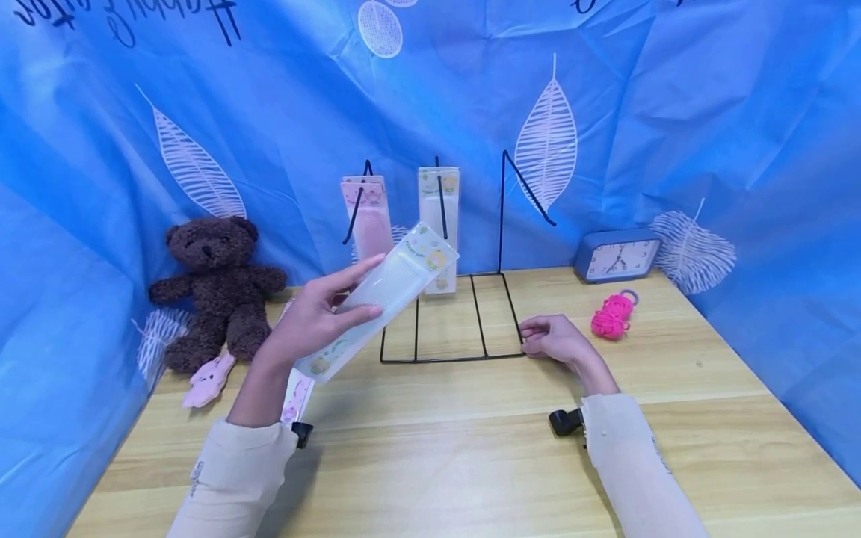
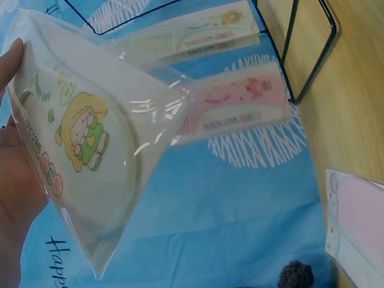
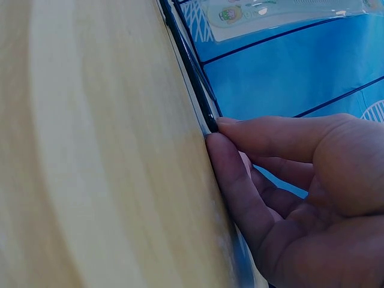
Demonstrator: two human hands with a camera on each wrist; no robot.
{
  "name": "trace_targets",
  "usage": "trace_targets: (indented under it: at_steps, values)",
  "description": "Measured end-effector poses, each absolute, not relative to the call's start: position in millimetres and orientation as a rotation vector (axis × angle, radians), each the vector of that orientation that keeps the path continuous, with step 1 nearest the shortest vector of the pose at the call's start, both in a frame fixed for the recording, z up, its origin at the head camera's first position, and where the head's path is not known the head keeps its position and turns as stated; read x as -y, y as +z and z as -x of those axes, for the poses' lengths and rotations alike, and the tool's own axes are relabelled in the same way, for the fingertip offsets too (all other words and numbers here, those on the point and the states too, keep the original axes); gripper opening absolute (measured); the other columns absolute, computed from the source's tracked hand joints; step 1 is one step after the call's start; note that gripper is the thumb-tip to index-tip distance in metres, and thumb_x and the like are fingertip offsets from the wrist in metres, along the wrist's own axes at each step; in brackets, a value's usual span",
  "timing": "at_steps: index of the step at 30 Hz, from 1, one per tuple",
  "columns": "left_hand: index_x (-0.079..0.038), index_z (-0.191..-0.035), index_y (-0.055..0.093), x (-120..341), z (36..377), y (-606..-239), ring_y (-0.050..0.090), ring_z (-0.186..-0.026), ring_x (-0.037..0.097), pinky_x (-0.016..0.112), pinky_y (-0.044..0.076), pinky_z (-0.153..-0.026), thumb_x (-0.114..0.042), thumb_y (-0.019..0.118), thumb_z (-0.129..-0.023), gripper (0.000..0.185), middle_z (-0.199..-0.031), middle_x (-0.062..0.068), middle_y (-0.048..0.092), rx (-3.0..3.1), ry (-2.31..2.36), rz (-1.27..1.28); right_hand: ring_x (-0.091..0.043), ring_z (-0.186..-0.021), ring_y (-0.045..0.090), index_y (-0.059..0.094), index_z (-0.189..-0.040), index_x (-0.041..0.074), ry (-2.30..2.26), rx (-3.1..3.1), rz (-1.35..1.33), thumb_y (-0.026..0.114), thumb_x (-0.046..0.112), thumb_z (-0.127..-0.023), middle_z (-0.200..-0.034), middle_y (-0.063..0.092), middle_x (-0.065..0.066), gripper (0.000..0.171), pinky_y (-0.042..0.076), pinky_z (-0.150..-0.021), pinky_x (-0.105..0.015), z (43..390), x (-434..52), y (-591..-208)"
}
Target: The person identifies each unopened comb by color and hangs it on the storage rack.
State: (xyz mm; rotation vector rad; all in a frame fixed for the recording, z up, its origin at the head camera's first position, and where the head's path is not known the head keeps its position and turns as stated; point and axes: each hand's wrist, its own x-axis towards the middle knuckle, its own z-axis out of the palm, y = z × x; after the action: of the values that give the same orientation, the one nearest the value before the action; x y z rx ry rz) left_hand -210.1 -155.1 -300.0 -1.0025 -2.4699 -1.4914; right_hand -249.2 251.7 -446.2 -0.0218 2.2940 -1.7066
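Left hand (image 1: pixel 306 321): fingers and thumb curled round a packaged comb (image 1: pixel 380 299), held tilted above the table (image 1: pixel 471 448), just in front of the wire rack (image 1: pixel 451 317). Right hand (image 1: pixel 554 340): fingers bent, thumb and fingertips (image 3: pixel 225 141) pressed against the wire rack's front right corner. Farther back, a pink packet (image 1: pixel 366 213) and a pale packet (image 1: pixel 439 217) hang on the rack's hooks.
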Motion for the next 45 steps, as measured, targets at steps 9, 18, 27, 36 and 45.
trace_targets:
  at_steps: [9,18,27,36,45]
  values:
    - [-0.02,-0.154,0.045,149,210,-296,0.065,-0.108,0.027,0.038,0.058,-0.078,-0.005,0.072,-0.094,0.068,-0.153,0.008,0.048,2.462,-1.51,1.027,-0.024,-0.099,0.061,0.047,-0.138,-0.017,-1.688,-2.313,0.027,0.071,-0.011,-0.083,-0.121,0.058,-0.026,0.06,0.057,-0.084,-0.029,250,-252,-445]
    - [-0.021,-0.154,0.045,145,213,-295,0.065,-0.109,0.028,0.04,0.059,-0.078,-0.006,0.073,-0.094,0.068,-0.154,0.007,0.046,2.465,-1.504,1.037,-0.023,-0.099,0.061,0.048,-0.137,-0.017,-1.689,-2.319,0.028,0.072,-0.011,-0.083,-0.12,0.059,-0.026,0.06,0.057,-0.084,-0.028,250,-253,-446]
    - [-0.018,-0.154,0.045,142,215,-295,0.066,-0.105,0.029,0.039,0.059,-0.076,-0.005,0.073,-0.093,0.068,-0.149,0.011,0.052,2.461,-1.478,1.03,-0.023,-0.097,0.061,0.048,-0.138,-0.017,-1.696,-2.315,0.033,0.072,-0.012,-0.083,-0.12,0.058,-0.026,0.06,0.057,-0.084,-0.028,249,-252,-446]
    - [-0.02,-0.154,0.047,138,217,-296,0.065,-0.106,0.027,0.04,0.058,-0.078,-0.006,0.074,-0.093,0.068,-0.149,0.009,0.052,2.459,-1.485,1.004,-0.022,-0.096,0.061,0.048,-0.137,-0.018,-1.706,-2.308,0.024,0.071,-0.012,-0.083,-0.119,0.058,-0.025,0.059,0.057,-0.083,-0.029,249,-252,-447]
    - [-0.018,-0.154,0.046,131,226,-301,0.065,-0.106,0.032,0.042,0.059,-0.075,-0.006,0.073,-0.094,0.067,-0.146,0.012,0.054,2.436,-1.494,0.962,-0.021,-0.094,0.061,0.048,-0.137,-0.018,-1.714,-2.303,0.026,0.07,-0.013,-0.084,-0.118,0.058,-0.024,0.058,0.058,-0.083,-0.03,249,-251,-446]
